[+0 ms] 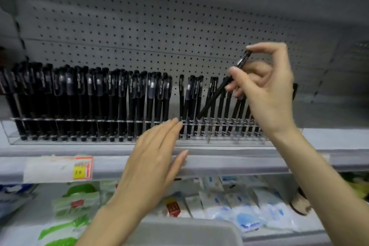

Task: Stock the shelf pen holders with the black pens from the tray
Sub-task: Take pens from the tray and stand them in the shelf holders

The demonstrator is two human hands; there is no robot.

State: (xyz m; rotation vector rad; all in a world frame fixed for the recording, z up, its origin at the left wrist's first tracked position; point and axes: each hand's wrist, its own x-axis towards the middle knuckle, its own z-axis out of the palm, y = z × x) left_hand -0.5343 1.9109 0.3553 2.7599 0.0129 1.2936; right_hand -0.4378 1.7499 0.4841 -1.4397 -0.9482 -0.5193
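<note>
the fingers (252, 47) of the right hand (265, 90) are curled in a pinch round a black pen (214, 101). the index tip sits on its capped top end, and the thumb and other fingers press the barrel lower down. the pen is slim, matte and tilted, top up to the right, lower tip down left at the front rail of the pen holder (225, 141); whether the tip is inside a slot is hard to tell. the left hand (151, 158) is flat, fingers straight and close together, holding nothing. its fingertips reach the holder's rail, contact unclear, and its thumb lies over the edge of the shelf (119, 163).

the holder is a long clear plastic rack with small slots. a row of black pens (89, 96) stands upright in it, dense on the left and sparser to the right, with a gap near the middle; their clips and print are blurred. behind is a grey pegboard (139, 26) with round holes. a white and orange price label (60, 168) on the shelf front is unreadable. soft plastic packets (229, 199) lie below, smeared. the grey tray (185, 229) shows only a rounded rim at the bottom edge; its inside is cut off.
</note>
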